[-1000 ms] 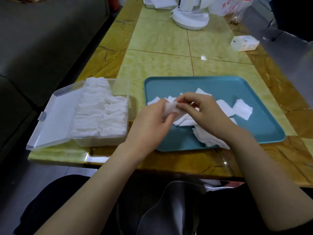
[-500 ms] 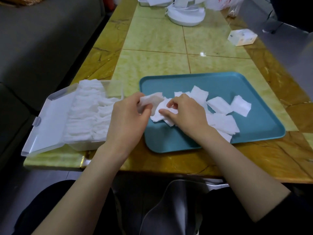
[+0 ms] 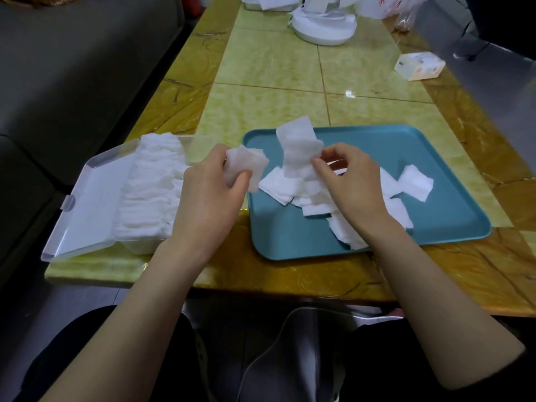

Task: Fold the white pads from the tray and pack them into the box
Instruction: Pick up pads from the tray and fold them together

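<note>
Right hand (image 3: 356,184) now higher, long pad (image 3: 298,149) pinched; left hand (image 3: 206,195) around folded pad (image 3: 246,166), fingers mostly hidden.

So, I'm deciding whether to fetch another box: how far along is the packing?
Done: rows of folded pads fill much of the box. In hand: the left hand grips a folded pad, the right hand pinches an unfolded pad. Left: a loose pile of pads on the tray.

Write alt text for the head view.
The left hand holds a folded white pad near the clear plastic box of packed pads; the right hand pinches an unfolded white pad above the teal rectangular tray of loose pads.
</note>
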`<state>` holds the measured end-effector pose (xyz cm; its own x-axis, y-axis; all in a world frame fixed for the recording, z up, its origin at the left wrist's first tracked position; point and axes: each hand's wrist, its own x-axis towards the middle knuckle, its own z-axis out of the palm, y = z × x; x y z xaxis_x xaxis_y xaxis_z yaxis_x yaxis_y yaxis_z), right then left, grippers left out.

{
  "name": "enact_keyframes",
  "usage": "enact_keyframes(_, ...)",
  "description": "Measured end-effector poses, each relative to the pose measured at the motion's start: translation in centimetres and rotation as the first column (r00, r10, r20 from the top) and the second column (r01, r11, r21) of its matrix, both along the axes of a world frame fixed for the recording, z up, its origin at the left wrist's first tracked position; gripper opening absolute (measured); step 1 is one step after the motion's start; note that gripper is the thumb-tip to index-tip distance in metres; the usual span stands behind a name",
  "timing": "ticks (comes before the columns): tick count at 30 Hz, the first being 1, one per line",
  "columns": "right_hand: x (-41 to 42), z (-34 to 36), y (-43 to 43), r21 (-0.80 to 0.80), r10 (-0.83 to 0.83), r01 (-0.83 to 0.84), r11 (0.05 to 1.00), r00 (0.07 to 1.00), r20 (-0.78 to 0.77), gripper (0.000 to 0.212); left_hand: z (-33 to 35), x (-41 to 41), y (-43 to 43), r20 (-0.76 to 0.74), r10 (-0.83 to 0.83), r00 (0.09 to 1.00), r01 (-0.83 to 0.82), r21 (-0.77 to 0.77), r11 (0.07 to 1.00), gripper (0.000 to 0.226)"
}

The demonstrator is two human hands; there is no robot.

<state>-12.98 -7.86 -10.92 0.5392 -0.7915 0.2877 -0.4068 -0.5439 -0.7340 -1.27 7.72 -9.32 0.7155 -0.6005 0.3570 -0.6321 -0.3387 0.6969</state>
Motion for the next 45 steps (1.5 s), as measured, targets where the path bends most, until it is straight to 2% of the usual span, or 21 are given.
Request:
enact_keyframes(5, -0.3, 0.8, 0.1, 0.045, -0.045, 0.041, 0.998, 0.994, 0.099, 0.004, -0.2, -0.1, 0.0, 0.011, -0.017, 1.0, 0.017, 0.006, 1.0, 0.023)
enact_keyframes(10, -0.4, 0.9, 0.1, 0.19, -0.016, 0.008, 0.982, 0.999, 0.042, 0.009, -0.1, -0.3, -0.2, 0.008, -0.016, 1.0, 0.016, 0.012, 1.0, 0.026)
enact_keyframes(14, -0.5, 1.2, 0.5, 0.295, 0.032, -0.047, 0.954, 0.998, 0.053, 0.011, -0.1, -0.5, -0.3, -0.009, -0.019, 1.0, 0.019, 0.02, 1.0, 0.032)
enact_keyframes(16, -0.5, 1.4, 0.5, 0.247, 0.05, -0.059, 0.967, 0.998, 0.043, 0.01, 0.0, -0.5, -0.3, -0.011, -0.019, 1.0, 0.019, 0.024, 1.0, 0.034)
enact_keyframes(20, -0.5, 1.4, 0.6, 0.075, 0.112, -0.106, 0.992, 0.991, -0.08, 0.028, 0.0, -0.3, -0.4, -0.015, -0.012, 1.0, 0.013, 0.02, 1.0, 0.03)
enact_keyframes(24, -0.6, 1.3, 0.7, 0.009, 0.123, -0.122, 0.992, 0.987, -0.102, 0.027, 0.0, -0.5, -0.6, -0.041, -0.017, 0.999, 0.017, 0.014, 1.0, 0.027)
enact_keyframes(27, -0.6, 1.4, 0.8, 0.042, 0.163, -0.16, 0.986, 0.985, -0.063, 0.019, 0.2, -0.6, -0.8, -0.195, -0.024, 0.98, 0.018, -0.031, 0.999, 0.017)
enact_keyframes(29, -0.7, 1.3, 0.9, 0.058, 0.199, -0.195, 0.979, 0.978, -0.068, 0.015, 0.6, -0.8, -1.0, -0.386, -0.108, 0.916, 0.062, -0.13, 0.99, 0.006)
enact_keyframes(30, -0.7, 1.2, 1.0, 0.066, 0.215, -0.211, 0.975, 0.974, -0.067, 0.015, 0.7, -0.9, -1.0, -0.45, -0.147, 0.881, 0.079, -0.166, 0.983, 0.009)
enact_keyframes(33, -0.6, 1.3, 1.2, 0.115, 0.257, -0.256, 0.96, 0.966, -0.001, 0.013, 0.7, -1.2, -1.0, -0.527, -0.214, 0.823, 0.148, -0.165, 0.975, 0.016)
enact_keyframes(37, -0.6, 1.7, 1.3, 0.169, 0.316, -0.324, 0.931, 0.946, 0.075, 0.019, 0.3, -1.3, -1.3, -0.61, -0.247, 0.753, 0.215, -0.126, 0.968, 0.01)
enact_keyframes(41, -0.5, 1.5, 1.2, 0.154, 0.263, -0.27, 0.95, 0.963, 0.063, 0.016, 0.2, -1.4, -1.7, -0.583, -0.213, 0.784, 0.176, -0.119, 0.977, 0.012)
enact_keyframes(45, -0.8, 1.4, 0.5, 0.133, 0.068, -0.08, 0.988, 0.993, 0.092, 0.015, -0.3, -1.2, -1.7, -0.492, -0.124, 0.862, 0.105, -0.065, 0.992, 0.009)
